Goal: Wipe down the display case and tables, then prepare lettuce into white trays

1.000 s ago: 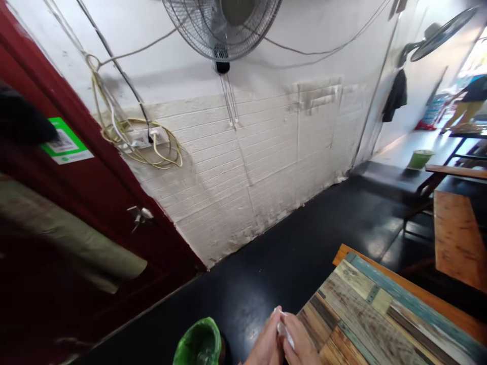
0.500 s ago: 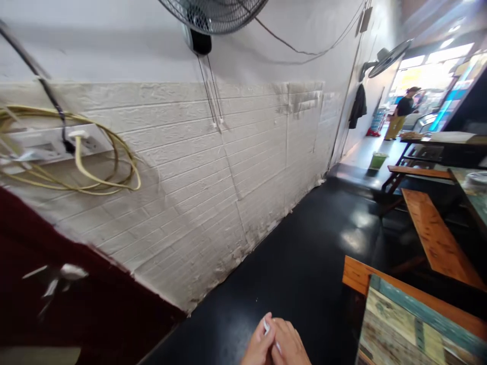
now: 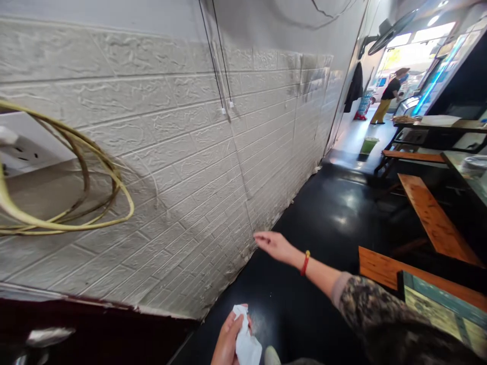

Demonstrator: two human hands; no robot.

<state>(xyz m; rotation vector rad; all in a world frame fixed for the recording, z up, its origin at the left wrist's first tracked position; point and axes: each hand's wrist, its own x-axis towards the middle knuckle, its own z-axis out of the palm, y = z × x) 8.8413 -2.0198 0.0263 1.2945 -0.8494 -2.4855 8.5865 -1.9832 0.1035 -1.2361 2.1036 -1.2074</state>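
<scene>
One crumpled white tissue [image 3: 248,347]: gripped in your left hand [image 3: 227,338]. Your right hand [image 3: 276,244], fingers loosely extended, out front. Moving room: glossy black floor [image 3: 335,218] between white brick-patterned wall [image 3: 213,147] and orange-brown wooden bench [image 3: 380,267].

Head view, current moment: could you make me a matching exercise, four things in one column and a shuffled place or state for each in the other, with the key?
Things
1. left hand
2. right hand
3. yellow cable
4. green bucket

Places and states
A. looped by the white socket panel
B. holding a white tissue
C. standing on the floor
D. red bracelet at its wrist

Right pairs: 1-B, 2-D, 3-A, 4-C
</scene>
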